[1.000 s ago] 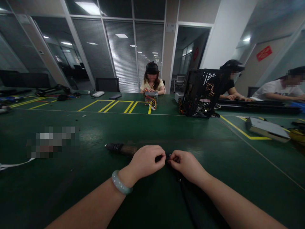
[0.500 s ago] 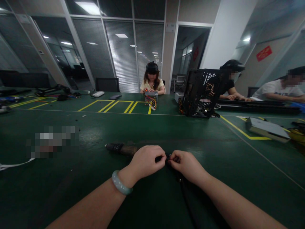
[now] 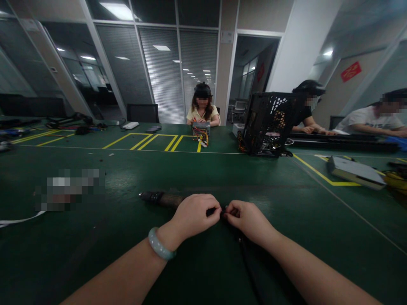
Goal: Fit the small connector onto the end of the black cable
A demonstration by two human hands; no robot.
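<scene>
An electric screwdriver [image 3: 162,198] with a dark brown body and black nose lies on the green tabletop, its tip pointing left. My left hand [image 3: 196,215], a pale green bangle [image 3: 160,244] at its wrist, covers the tool's rear part. Its thumb and forefinger are pinched together, and whatever they hold is hidden. Just to the right, my right hand [image 3: 249,219] is closed with its fingertips at the upper end of a black cable [image 3: 249,264]. That cable runs down toward the bottom of the view. The fingertips of both hands nearly meet.
A black computer case [image 3: 270,123] stands at the back right. A flat silver box [image 3: 356,171] lies at the right, near yellow tape lines. Across the table a person handles a power supply [image 3: 202,127] with coloured wires. Two more people sit at the far right.
Both hands keep the same pinching pose at the tool's rear end. The whole view has shifted very slightly; nothing else visibly differs.
</scene>
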